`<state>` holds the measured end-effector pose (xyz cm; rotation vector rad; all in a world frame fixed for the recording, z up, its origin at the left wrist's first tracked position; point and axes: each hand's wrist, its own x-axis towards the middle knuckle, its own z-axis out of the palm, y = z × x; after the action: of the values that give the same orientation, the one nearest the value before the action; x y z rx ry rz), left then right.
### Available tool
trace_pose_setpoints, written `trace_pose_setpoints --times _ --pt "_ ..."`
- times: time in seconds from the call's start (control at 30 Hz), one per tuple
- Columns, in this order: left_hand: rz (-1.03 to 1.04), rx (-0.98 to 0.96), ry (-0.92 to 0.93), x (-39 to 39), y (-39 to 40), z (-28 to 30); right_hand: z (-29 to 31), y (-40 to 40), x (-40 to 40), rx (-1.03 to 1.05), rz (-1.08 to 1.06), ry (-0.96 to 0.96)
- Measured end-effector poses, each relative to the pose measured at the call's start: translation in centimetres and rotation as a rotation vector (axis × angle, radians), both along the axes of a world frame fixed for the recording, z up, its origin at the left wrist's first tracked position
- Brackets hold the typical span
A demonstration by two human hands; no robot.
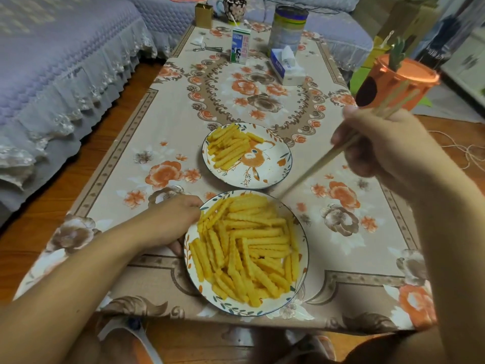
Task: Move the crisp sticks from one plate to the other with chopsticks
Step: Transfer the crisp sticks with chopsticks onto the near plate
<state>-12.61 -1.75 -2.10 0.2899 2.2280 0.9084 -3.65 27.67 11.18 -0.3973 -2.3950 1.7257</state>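
The near plate (303,254) holds a large heap of yellow ridged crisp sticks (246,248). Behind it, the far plate (273,166) carries a smaller pile of crisp sticks (228,147) on its left half. My left hand (170,222) holds the near plate's left rim, thumb at the edge. My right hand (380,151) grips a pair of wooden chopsticks (322,164), raised to the right of the plates. Their tips point down-left, near the near plate's upper right rim, and hold no stick that I can see.
A floral tablecloth (168,143) covers the low table. At the back stand a milk carton (240,47), a tin can (287,28), a tissue box (287,65), a mug (235,7) and keys (204,47). An orange container (393,82) stands at the right; a sofa (65,61) runs along the left.
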Motion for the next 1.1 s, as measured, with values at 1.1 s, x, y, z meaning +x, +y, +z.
trace_pose_setpoints --times 1.1 --pt "0.0 0.0 -0.014 0.0 0.2 0.5 4.9 -3.1 2.7 0.255 -0.044 -0.186"
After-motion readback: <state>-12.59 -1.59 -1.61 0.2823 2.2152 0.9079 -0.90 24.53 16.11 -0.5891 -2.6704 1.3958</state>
